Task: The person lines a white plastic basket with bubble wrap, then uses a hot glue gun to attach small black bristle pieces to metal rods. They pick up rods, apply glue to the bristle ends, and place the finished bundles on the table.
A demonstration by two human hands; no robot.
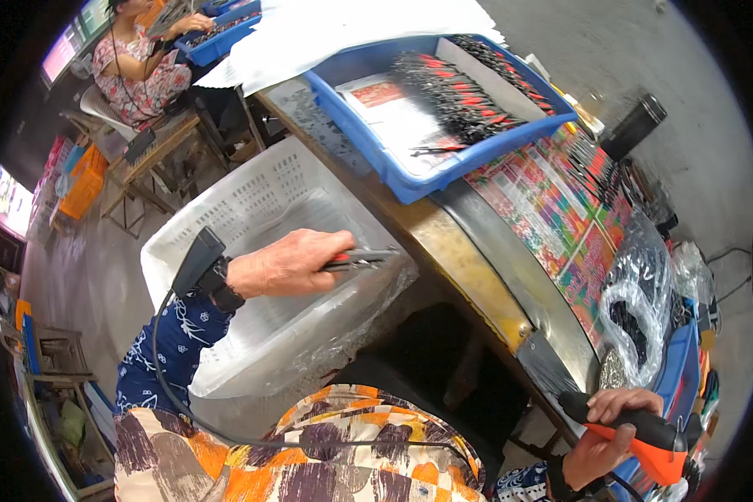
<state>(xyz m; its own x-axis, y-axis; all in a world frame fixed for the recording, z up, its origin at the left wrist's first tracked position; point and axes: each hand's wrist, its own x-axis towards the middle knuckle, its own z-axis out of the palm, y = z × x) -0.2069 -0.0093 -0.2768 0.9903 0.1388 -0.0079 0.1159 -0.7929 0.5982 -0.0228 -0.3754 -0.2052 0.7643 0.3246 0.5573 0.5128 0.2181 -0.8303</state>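
My left hand (289, 263) is closed around a small bunch of thin dark sticks with red ends (361, 261), held over a white perforated crate (226, 209) lined with clear plastic. My right hand (607, 435) grips the handle of an orange and black hand tool (653, 439) at the lower right, beside the table's metal edge (494, 251). A blue tray (410, 176) on the table holds many more of the dark red-tipped sticks (460, 92) and some white paper.
A colourful patterned sheet (560, 209) covers the table. Clear plastic bags (644, 293) with dark items lie at the right. Another person (138, 58) sits at the upper left by a second blue tray (217, 33). An orange crate (84, 184) stands on the floor.
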